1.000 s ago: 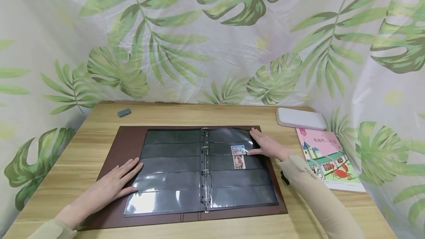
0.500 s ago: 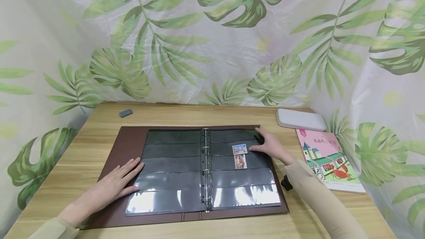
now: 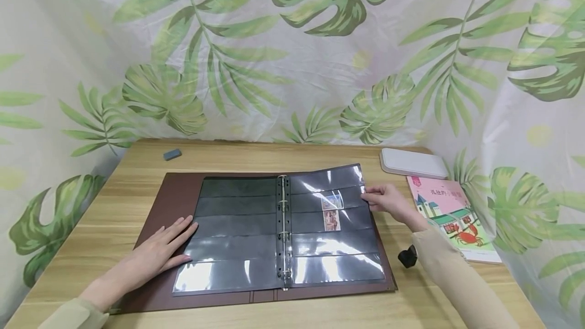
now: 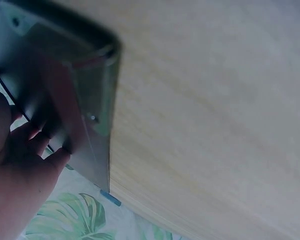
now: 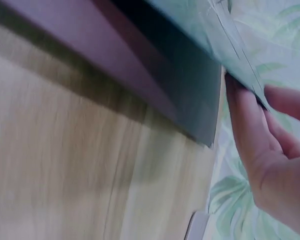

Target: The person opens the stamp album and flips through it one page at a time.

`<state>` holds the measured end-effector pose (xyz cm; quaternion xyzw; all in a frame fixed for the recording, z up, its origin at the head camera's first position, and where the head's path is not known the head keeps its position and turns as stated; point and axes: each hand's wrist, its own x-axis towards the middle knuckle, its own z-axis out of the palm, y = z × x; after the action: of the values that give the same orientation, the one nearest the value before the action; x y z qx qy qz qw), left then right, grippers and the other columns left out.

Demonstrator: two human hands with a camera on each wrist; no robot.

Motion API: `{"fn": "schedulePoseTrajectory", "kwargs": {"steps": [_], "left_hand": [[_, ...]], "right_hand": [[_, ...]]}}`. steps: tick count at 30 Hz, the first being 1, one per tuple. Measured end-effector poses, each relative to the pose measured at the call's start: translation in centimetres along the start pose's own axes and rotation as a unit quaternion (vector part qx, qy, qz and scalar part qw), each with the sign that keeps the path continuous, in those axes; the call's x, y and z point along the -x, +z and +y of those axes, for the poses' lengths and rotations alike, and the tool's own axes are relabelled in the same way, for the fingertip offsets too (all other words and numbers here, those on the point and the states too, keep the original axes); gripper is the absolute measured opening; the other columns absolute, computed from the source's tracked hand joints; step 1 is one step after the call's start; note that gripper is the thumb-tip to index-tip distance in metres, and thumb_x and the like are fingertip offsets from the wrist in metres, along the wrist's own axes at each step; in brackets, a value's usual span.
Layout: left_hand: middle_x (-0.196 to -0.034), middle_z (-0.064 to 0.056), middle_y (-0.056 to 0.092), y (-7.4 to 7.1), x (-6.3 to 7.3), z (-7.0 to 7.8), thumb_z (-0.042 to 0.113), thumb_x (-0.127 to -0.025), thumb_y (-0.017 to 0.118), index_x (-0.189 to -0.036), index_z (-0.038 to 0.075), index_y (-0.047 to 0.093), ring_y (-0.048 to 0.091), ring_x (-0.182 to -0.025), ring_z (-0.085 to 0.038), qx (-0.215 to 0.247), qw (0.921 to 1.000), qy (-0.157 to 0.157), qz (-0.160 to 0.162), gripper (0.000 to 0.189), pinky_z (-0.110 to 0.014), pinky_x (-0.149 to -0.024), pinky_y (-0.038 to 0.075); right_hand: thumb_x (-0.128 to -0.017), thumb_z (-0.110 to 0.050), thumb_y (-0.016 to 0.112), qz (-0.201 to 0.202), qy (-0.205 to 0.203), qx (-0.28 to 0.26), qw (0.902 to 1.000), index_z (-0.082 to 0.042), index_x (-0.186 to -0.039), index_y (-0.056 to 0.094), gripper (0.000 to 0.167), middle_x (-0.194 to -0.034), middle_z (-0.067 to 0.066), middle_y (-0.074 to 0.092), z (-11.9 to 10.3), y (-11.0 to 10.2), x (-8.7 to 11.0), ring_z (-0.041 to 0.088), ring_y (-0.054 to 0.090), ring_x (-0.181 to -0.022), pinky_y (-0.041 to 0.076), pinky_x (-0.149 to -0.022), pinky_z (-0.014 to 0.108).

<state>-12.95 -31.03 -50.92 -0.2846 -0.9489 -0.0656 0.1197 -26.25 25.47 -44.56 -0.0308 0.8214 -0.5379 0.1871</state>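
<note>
A brown ring binder (image 3: 151, 232) lies spread on the table, with black pocket pages on both sides of its metal rings (image 3: 284, 237). My right hand (image 3: 390, 203) pinches the outer edge of the right page (image 3: 338, 245), whose far corner is lifted off the binder. In the right wrist view that page (image 5: 215, 37) stands away from the cover, between thumb and fingers. Two small stamps, one bluish (image 3: 332, 201) and one reddish (image 3: 331, 220), sit in the right page's pockets. With fingers extended, my left hand (image 3: 157, 250) rests on the left cover and the left page's edge (image 3: 228, 253).
A pink picture book (image 3: 457, 217) lies at the right, below a white case (image 3: 413, 163). A small black object (image 3: 408, 256) is near my right forearm. At the back left sits a blue-grey block (image 3: 172, 155). A leaf-patterned curtain (image 3: 292, 65) hangs behind the table.
My right hand has gone from lying on the right page to pinching its outer edge, and the page's far corner has risen. The left hand stays in place.
</note>
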Motion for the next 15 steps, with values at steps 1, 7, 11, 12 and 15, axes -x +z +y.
{"fn": "schedulePoseTrajectory", "kwargs": {"steps": [1, 7, 11, 12, 15], "left_hand": [[-0.148, -0.017, 0.051, 0.0, 0.0, 0.0, 0.043, -0.086, 0.072, -0.144, 0.009, 0.052, 0.052, -0.135, -0.030, 0.000, 1.0000, 0.000, 0.000, 0.070, -0.057, -0.096, 0.049], [-0.147, -0.018, 0.052, 0.1, 0.0, 0.0, 0.043, -0.086, 0.072, -0.143, 0.008, 0.053, 0.053, -0.135, -0.029, -0.005, 1.0000, 0.004, 0.006, 0.070, -0.056, -0.096, 0.049], [-0.146, -0.018, 0.052, 0.1, 0.0, -0.1, 0.043, -0.085, 0.072, -0.143, 0.008, 0.053, 0.053, -0.134, -0.029, -0.008, 0.9999, 0.007, 0.011, 0.070, -0.056, -0.095, 0.050], [-0.146, -0.018, 0.052, 0.1, 0.0, -0.1, 0.043, -0.085, 0.072, -0.142, 0.008, 0.053, 0.053, -0.134, -0.029, -0.009, 0.9999, 0.008, 0.012, 0.070, -0.056, -0.095, 0.050], [-0.146, -0.018, 0.053, 0.1, 0.0, -0.1, 0.043, -0.085, 0.072, -0.142, 0.007, 0.054, 0.054, -0.133, -0.030, -0.009, 0.9998, 0.011, 0.015, 0.070, -0.056, -0.095, 0.050]], "right_hand": [[-0.096, -0.009, 0.060, -0.013, 0.005, -0.002, 0.9999, 0.021, -0.123, 0.054, 0.041, -0.088, -0.003, 0.070, 0.0, -0.1, 0.2, -0.001, 0.063, -0.073, 0.058, -0.072, 0.019], [-0.096, -0.009, 0.060, -0.105, 0.035, 0.023, 0.9936, 0.009, -0.095, 0.063, 0.018, -0.072, -0.007, 0.053, 0.2, -0.8, 1.3, 0.001, 0.058, -0.066, 0.058, -0.070, 0.018], [-0.098, -0.011, 0.059, -0.127, 0.036, 0.026, 0.9909, 0.007, -0.096, 0.064, 0.020, -0.075, -0.007, 0.054, -0.1, -1.1, 1.7, 0.000, 0.059, -0.068, 0.058, -0.072, 0.019], [-0.098, -0.012, 0.059, -0.123, 0.032, 0.027, 0.9915, 0.009, -0.098, 0.064, 0.022, -0.075, -0.007, 0.053, -0.3, -1.2, 1.8, 0.000, 0.058, -0.069, 0.058, -0.073, 0.019], [-0.098, -0.014, 0.060, -0.105, 0.024, 0.022, 0.9940, 0.016, -0.111, 0.062, 0.032, -0.079, -0.007, 0.057, -1.3, -1.4, 2.1, 0.001, 0.058, -0.072, 0.059, -0.075, 0.020]]}}
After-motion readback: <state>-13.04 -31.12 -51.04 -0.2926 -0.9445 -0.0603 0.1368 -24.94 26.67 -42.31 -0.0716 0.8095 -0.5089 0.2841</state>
